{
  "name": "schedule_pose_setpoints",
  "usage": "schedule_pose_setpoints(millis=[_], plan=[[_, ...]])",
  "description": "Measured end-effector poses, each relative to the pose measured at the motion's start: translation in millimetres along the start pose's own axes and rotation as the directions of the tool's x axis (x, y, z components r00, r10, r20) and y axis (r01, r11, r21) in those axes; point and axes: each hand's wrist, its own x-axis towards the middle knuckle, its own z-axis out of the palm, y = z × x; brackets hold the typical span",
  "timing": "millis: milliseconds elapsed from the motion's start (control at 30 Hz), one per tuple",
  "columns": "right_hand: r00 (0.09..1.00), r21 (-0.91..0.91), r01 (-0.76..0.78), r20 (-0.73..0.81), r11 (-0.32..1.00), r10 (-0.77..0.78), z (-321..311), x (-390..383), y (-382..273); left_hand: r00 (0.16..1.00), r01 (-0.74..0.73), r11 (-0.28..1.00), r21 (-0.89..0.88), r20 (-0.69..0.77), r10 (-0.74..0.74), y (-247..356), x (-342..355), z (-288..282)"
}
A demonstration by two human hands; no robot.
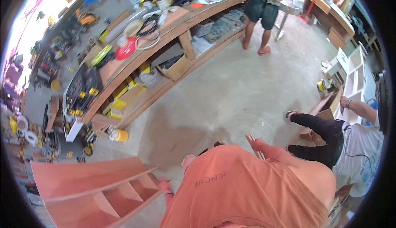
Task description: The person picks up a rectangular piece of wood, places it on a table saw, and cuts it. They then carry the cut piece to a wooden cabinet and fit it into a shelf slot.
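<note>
My right hand [259, 144] is closed around thin wooden strips [250, 139], whose ends stick out past the fingers in front of my orange shirt. Low on the left, my left hand [164, 184] is beside the right end of a reddish-brown wooden shelf unit [86, 178]. That hand is blurred and small, so its fingers cannot be made out, nor whether it touches the unit. Dividers split the unit's lower part into several compartments.
A long workbench [165, 30] carries cords, papers and tools, with boxes on its lower shelf. Ahead stands a person in dark shorts [264, 13]. At right, another person in a white shirt [354, 141] is beside white shelving [354, 77]. A yellow container [120, 135] sits near the bench end.
</note>
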Motion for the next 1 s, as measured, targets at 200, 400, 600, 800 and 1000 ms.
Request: schedule_pose_setpoints(millis=[200,400,600,800,1000], plan=[[0.996,0.01,0.064,0.061,0.998,-0.065,7,3,24,0.547,-0.55,0.834,-0.037,0.739,0.394,134,-31,88],[0.986,0.496,-0.164,0.047,0.853,0.162,-7,11,18,0.469,-0.688,0.712,0.141,0.835,0.288,247,15,111],[0.929,0.797,-0.28,0.086,0.535,0.359,-24,21,36,0.356,-0.819,0.56,0.128,0.877,0.322,429,31,178],[0.812,0.894,-0.392,0.225,0.218,0.539,-60,33,31,0.176,-0.874,0.466,-0.138,0.804,0.568,672,-11,228],[0.75,0.872,-0.469,0.311,0.137,0.584,-86,53,-17,-0.128,-0.977,0.069,-0.203,0.812,0.57,871,-70,245]])
